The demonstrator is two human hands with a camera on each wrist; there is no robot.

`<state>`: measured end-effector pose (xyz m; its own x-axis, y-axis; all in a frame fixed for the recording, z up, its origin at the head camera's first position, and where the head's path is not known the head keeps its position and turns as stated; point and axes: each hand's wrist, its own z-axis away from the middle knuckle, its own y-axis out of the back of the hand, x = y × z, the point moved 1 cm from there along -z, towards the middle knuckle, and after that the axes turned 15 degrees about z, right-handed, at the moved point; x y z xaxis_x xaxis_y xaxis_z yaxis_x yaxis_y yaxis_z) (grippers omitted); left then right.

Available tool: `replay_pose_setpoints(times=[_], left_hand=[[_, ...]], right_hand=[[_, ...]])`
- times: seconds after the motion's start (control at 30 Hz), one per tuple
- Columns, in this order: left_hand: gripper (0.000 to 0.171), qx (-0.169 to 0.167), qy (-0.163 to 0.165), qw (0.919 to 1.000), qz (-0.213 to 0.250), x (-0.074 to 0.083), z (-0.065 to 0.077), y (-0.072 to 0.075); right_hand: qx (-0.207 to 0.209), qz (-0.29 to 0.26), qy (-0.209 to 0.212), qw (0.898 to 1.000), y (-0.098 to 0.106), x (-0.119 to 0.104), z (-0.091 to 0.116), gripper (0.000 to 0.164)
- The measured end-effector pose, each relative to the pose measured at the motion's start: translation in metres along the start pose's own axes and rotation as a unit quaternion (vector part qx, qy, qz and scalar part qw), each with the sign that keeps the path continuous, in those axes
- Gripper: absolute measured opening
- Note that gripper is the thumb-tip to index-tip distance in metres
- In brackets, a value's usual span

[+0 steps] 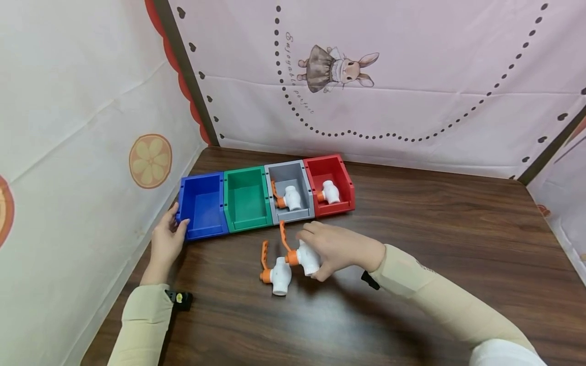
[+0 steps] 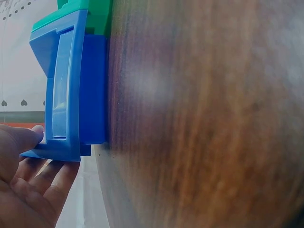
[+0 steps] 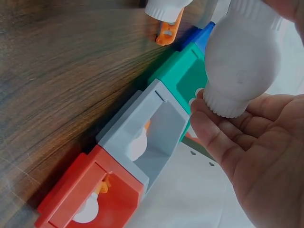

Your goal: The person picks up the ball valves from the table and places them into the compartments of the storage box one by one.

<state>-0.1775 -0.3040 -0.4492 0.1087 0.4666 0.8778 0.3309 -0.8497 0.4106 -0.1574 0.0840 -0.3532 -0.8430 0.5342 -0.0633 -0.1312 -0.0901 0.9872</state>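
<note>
My left hand (image 1: pixel 167 245) grips the outer side wall of the blue bin (image 2: pixel 95 90), thumb on the inner side and fingers outside. A white ball valve (image 3: pixel 243 57) with an orange lever is held by my right hand (image 1: pixel 336 248), its ends between thumb and fingers, in front of the grey bin (image 1: pixel 288 170). Just left of it on the table lies a second white ball valve (image 1: pixel 281 277), its orange lever pointing toward the bins. One more valve (image 1: pixel 292 198) sits in the grey bin, and another valve (image 1: pixel 330 192) in the red bin (image 1: pixel 341 207).
The green bin (image 1: pixel 247 198) stands between the blue and grey ones, all joined in a row. The bins sit on a dark wood table (image 1: pixel 439 218). A printed cloth wall (image 1: pixel 412 66) rises behind, and another cloth wall (image 1: pixel 100 117) closes the left side.
</note>
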Motion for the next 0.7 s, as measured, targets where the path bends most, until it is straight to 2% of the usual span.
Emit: replay_pose_setpoints(times=[0.23,0.53,0.7], left_hand=[[0.052,0.002,-0.004,1.0,0.0,0.0,0.0,0.001],[0.05,0.011,-0.017,0.9998,0.002,-0.001,0.001,0.001],[0.05,0.01,-0.013,0.9999,0.003,0.001,0.001,0.001]], right_hand=[[-0.011,-0.006,-0.003,1.0,0.005,0.0,-0.004,0.069],[0.001,0.011,0.0,1.0,0.008,0.003,-0.009,0.07],[0.0,0.013,0.001,1.0,0.009,0.004,-0.013,0.072]])
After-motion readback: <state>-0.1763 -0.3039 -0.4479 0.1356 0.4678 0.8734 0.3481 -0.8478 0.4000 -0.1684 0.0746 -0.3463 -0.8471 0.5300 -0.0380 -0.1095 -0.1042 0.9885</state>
